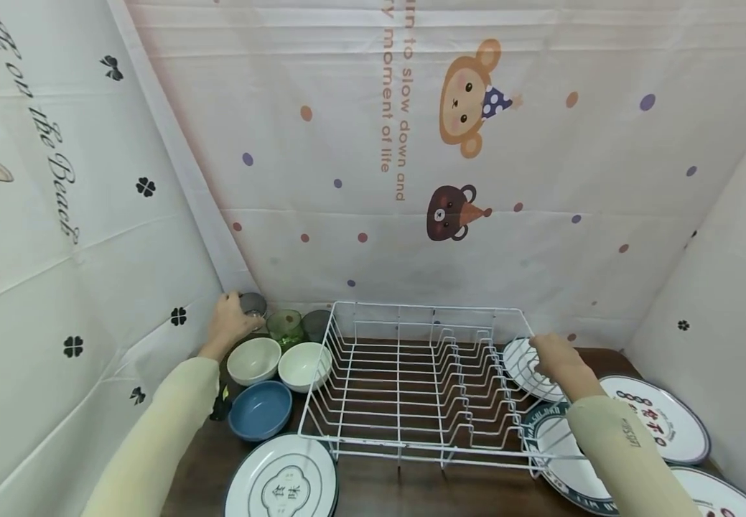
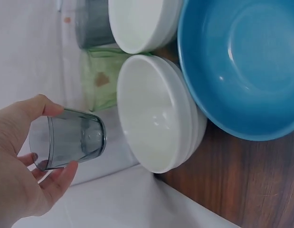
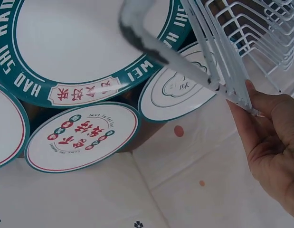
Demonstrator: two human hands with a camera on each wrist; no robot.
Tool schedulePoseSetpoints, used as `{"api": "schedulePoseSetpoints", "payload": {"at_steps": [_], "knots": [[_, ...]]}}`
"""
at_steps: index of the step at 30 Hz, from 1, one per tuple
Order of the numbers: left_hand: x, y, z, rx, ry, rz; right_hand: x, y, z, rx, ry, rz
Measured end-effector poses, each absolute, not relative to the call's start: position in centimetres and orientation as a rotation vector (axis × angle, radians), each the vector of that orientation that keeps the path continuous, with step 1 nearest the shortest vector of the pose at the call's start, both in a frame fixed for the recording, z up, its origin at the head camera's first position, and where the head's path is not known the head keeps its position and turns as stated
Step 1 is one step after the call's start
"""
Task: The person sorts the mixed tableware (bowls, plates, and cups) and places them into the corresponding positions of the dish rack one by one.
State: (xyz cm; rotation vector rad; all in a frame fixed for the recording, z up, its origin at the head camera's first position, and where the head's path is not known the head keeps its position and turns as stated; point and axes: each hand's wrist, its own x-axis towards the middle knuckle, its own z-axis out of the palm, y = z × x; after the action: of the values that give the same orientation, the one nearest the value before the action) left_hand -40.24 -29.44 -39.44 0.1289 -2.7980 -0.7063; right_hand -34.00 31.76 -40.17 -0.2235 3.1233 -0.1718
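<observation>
My left hand (image 1: 226,324) holds a clear grey glass tumbler (image 2: 76,137) between thumb and fingers in the back left corner. In the left wrist view the tumbler lies sideways across the picture, beside a green glass (image 2: 101,78) and a stack of white bowls (image 2: 154,118). My right hand (image 1: 558,362) grips the right side of a white wire dish rack (image 1: 424,307) near its back corner. In the right wrist view, thumb and fingers pinch the rack's rim wire. The rack's floor and its plate slots hold no dishes.
Another grey glass (image 1: 316,325) stands behind a second white bowl (image 1: 306,368). A blue bowl (image 1: 260,411) sits in front. White plates (image 1: 253,480) are stacked at front left. Right of the rack lie a small plate (image 1: 518,355), a green-rimmed plate (image 1: 556,467) and red-printed plates (image 1: 686,424).
</observation>
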Motion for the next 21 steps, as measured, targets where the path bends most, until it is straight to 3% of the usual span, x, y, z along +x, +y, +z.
{"api": "schedulePoseSetpoints", "payload": {"at_steps": [14, 21], "knots": [[-37.0, -26.9, -36.8, 0.021, -2.748, -0.561, -34.1, 31.1, -41.1, -0.228, 3.022, -0.335], [-36.5, -23.2, -35.6, -0.23, -2.668, -0.632, -34.4, 31.9, -40.0, -0.227, 3.026, -0.258]]}}
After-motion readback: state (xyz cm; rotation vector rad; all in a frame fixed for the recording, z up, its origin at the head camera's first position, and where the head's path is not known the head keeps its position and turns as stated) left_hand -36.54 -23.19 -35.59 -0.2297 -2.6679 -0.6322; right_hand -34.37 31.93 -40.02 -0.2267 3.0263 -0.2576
